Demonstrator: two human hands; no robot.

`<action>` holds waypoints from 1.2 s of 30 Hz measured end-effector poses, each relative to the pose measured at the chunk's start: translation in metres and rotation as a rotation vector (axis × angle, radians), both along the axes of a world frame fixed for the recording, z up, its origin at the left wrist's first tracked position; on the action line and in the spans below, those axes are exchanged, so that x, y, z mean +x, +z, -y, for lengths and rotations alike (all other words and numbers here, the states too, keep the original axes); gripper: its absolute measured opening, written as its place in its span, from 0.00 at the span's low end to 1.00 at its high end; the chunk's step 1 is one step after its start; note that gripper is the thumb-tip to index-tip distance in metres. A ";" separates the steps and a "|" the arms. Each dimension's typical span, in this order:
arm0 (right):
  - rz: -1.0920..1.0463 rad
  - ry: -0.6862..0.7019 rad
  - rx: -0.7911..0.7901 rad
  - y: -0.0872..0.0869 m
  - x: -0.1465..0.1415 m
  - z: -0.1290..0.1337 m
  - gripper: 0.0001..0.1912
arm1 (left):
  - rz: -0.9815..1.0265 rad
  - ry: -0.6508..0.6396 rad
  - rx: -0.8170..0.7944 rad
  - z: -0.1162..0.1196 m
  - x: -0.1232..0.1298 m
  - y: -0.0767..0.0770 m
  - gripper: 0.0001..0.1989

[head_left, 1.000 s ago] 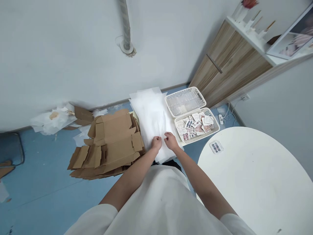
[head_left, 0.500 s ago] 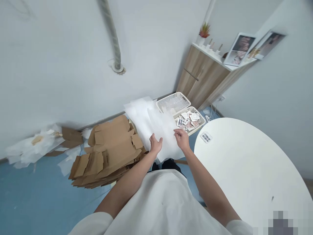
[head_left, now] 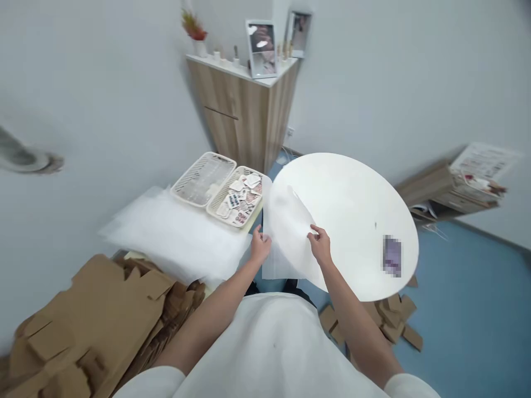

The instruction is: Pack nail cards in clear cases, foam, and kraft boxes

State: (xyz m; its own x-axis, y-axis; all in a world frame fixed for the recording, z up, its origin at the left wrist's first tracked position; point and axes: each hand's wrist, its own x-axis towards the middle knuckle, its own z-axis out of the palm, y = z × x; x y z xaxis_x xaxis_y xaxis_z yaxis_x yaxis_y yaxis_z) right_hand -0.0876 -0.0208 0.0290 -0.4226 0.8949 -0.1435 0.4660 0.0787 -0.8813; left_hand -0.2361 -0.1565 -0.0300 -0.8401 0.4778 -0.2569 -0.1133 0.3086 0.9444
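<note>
A thin, translucent white foam sheet (head_left: 286, 237) hangs between my hands, partly over the near left edge of the round white table (head_left: 352, 204). My left hand (head_left: 260, 247) is closed on the sheet's left side. At its right edge, my right hand (head_left: 321, 247) pinches the sheet between thumb and fingers. Left of my hands lies a stack of similar white foam sheets (head_left: 178, 237). Just beyond my left hand stands a cream basket (head_left: 226, 216) full of small printed packets (head_left: 244, 199).
Another cream basket (head_left: 182, 185) holds clear plastic pieces. Flattened cardboard boxes (head_left: 99, 315) are piled at lower left. A wooden cabinet (head_left: 244, 110) stands in the corner. A pixelated purple item (head_left: 392, 257) lies on the table; cardboard pieces (head_left: 392, 318) lie below it.
My view has turned right, toward the table. Both hands have brought one foam sheet away from the stack to the table's edge. The small card seen on the table earlier no longer shows clearly.
</note>
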 end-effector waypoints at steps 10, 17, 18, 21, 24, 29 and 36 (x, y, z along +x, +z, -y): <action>0.164 -0.057 0.090 -0.043 0.134 -0.059 0.31 | -0.130 -0.410 -0.135 -0.093 0.079 0.008 0.25; 0.495 0.095 0.191 -0.070 0.174 -0.082 0.35 | -0.208 -0.463 -0.279 -0.128 0.110 -0.006 0.25; 0.539 0.107 0.193 -0.073 0.177 -0.082 0.35 | -0.219 -0.472 -0.299 -0.129 0.112 -0.008 0.25; 0.617 0.132 0.199 -0.079 0.183 -0.082 0.35 | -0.271 -0.510 -0.362 -0.133 0.117 -0.014 0.26; 0.650 0.137 0.234 -0.081 0.186 -0.080 0.35 | -0.353 -0.536 -0.411 -0.135 0.120 -0.018 0.26; 0.642 0.224 0.339 -0.075 0.190 -0.071 0.30 | -0.765 -0.628 -0.431 -0.124 0.127 -0.015 0.25; 0.703 0.410 0.290 -0.077 0.181 -0.073 0.28 | -1.034 -1.065 -0.561 -0.109 0.131 -0.009 0.23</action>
State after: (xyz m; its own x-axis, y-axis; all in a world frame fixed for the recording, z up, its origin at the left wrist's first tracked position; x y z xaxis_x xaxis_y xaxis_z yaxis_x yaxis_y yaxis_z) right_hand 0.0939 0.0521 -0.0475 -0.6189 0.7330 -0.2824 0.7812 0.5370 -0.3183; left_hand -0.1054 -0.0471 -0.0388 -0.1133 0.9822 -0.1498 0.9653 0.1446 0.2177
